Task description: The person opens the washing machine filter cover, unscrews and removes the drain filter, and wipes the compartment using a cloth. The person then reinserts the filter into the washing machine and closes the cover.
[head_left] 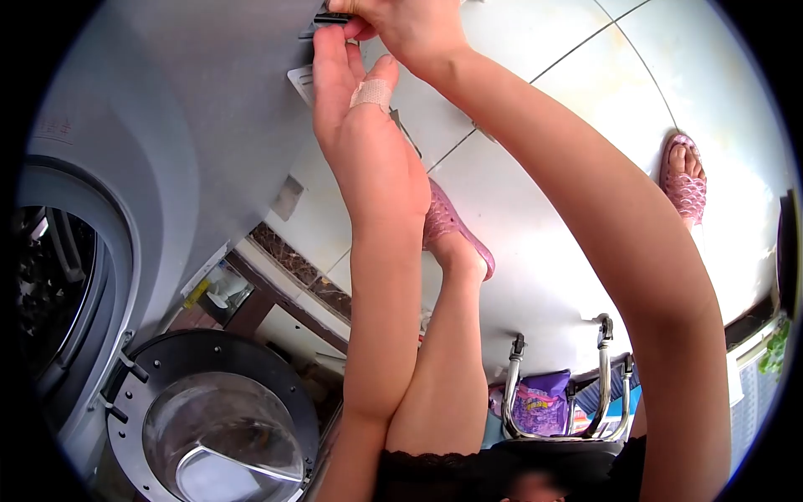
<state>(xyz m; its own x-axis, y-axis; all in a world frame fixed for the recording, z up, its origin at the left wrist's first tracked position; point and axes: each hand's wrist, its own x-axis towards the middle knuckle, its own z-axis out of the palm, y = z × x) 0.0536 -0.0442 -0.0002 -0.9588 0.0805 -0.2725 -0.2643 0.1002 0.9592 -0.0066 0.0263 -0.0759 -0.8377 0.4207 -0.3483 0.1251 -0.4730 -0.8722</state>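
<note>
A grey washing machine (226,92) fills the left side, with its round glass door (226,435) swung open at the lower left. My left hand (360,109), a bandage (371,94) round its thumb, reaches up along the machine's edge near a small dark part (331,18). Its fingers are stretched out, their tips close to that part. My right hand (410,29) comes from the upper right, its fingers closed at the same dark part, which they partly cover. Inside the drum opening (58,276) dark items are visible.
White floor tiles (552,217) spread to the right. My feet in pink sandals (687,188) rest on them. A metal-legged seat (604,368) stands at the bottom, with a purple bag (542,402) beneath. A dark stone strip (288,255) runs beside the machine.
</note>
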